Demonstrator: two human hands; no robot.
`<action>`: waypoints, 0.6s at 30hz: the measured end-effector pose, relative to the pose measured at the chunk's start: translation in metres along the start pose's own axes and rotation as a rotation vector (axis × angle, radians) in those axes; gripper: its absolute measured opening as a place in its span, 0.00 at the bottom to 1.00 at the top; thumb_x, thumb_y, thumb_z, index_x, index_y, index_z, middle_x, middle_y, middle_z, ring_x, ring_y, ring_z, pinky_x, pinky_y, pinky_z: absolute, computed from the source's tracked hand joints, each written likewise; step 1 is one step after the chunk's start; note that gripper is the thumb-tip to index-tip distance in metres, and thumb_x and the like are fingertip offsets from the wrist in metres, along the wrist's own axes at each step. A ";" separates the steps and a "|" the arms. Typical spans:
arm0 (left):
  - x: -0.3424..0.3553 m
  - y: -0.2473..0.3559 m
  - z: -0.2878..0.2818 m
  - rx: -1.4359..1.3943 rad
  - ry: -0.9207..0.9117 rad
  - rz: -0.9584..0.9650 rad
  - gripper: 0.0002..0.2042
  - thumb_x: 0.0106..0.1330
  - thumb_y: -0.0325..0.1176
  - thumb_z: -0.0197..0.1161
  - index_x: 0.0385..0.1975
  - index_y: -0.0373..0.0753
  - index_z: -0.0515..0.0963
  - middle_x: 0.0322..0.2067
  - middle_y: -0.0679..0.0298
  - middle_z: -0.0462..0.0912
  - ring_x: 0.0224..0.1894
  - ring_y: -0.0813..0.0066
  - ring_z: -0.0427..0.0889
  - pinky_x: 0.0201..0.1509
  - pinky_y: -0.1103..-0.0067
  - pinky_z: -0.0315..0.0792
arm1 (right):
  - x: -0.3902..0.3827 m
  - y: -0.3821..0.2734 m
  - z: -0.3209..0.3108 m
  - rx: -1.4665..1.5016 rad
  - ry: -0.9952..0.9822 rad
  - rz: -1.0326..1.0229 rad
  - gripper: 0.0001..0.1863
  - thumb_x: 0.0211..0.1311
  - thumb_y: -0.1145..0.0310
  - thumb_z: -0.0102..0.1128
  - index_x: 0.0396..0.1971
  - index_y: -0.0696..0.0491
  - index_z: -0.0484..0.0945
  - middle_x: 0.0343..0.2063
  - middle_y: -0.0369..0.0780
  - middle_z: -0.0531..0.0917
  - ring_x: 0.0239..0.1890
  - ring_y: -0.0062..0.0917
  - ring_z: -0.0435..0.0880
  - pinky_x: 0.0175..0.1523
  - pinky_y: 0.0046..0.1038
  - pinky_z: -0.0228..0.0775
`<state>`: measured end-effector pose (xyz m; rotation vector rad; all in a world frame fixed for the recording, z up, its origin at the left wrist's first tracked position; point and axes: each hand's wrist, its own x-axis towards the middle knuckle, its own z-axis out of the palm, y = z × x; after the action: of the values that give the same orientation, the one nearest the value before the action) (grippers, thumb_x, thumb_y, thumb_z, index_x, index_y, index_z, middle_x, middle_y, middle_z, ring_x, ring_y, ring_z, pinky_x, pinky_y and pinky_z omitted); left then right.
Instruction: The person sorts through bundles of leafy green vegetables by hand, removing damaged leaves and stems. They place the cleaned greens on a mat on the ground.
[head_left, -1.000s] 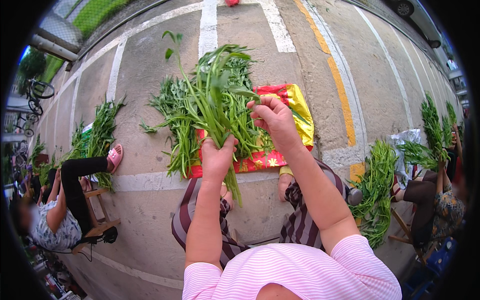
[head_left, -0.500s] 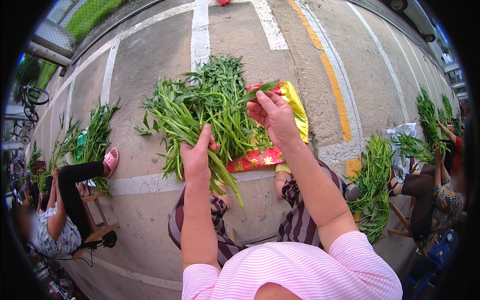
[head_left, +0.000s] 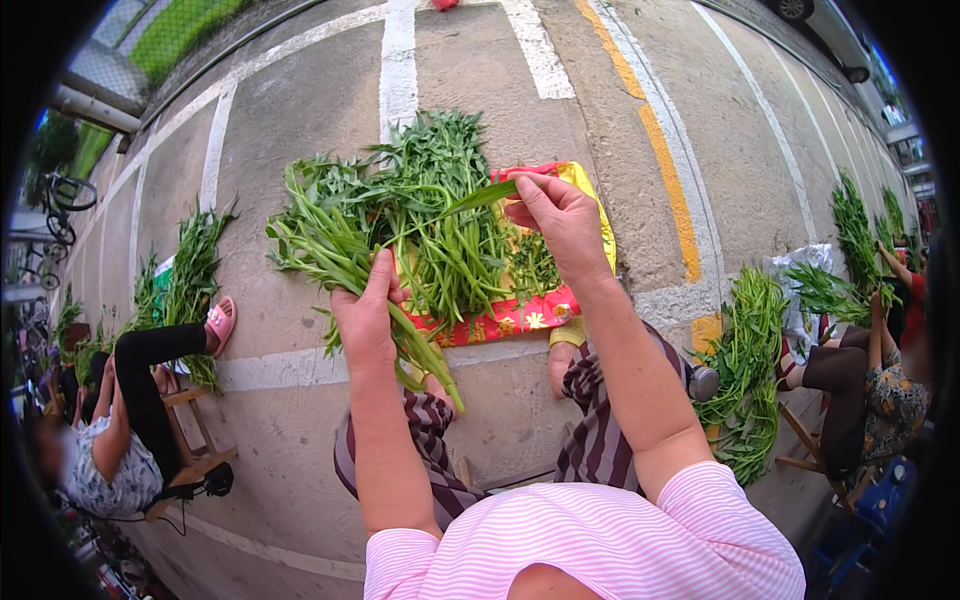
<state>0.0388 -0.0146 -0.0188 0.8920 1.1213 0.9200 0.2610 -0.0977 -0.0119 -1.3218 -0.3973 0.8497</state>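
My left hand (head_left: pixel 366 312) is closed round a bunch of water spinach stalks (head_left: pixel 325 245), their cut ends pointing down toward my feet. A long green leaf (head_left: pixel 478 199) stretches to the left from between the thumb and fingers of my right hand (head_left: pixel 560 225), which pinches it by its right end. Under and beyond my hands lies a leafy pile of water spinach (head_left: pixel 435 150). Part of it rests on a red and yellow plastic sheet (head_left: pixel 592 210), with small loose leaves (head_left: pixel 532 262) on the sheet's right part.
To the right a heap of greens (head_left: pixel 745 370) lies on the ground, near a seated person (head_left: pixel 885 405). Another person sits on a wooden stool (head_left: pixel 195 455) at the left, beside more greens (head_left: pixel 195 265). My feet (head_left: pixel 562 365) border the sheet's near edge.
My left hand and the bunch have shifted left and tilted. The leaf in my right hand now points lower left, fully stretched out, where before it rose past my fingers.
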 end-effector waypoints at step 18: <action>0.006 0.004 -0.006 0.116 0.058 -0.041 0.07 0.65 0.32 0.68 0.30 0.39 0.77 0.20 0.69 0.76 0.18 0.83 0.73 0.25 0.80 0.75 | 0.001 -0.003 -0.028 -0.792 -0.178 -0.338 0.07 0.61 0.70 0.66 0.36 0.57 0.81 0.28 0.38 0.86 0.28 0.19 0.83 0.35 0.24 0.75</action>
<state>0.0333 -0.0066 -0.0181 0.9380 1.2487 0.8580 0.2822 -0.1161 -0.0165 -1.8280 -1.1464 0.5302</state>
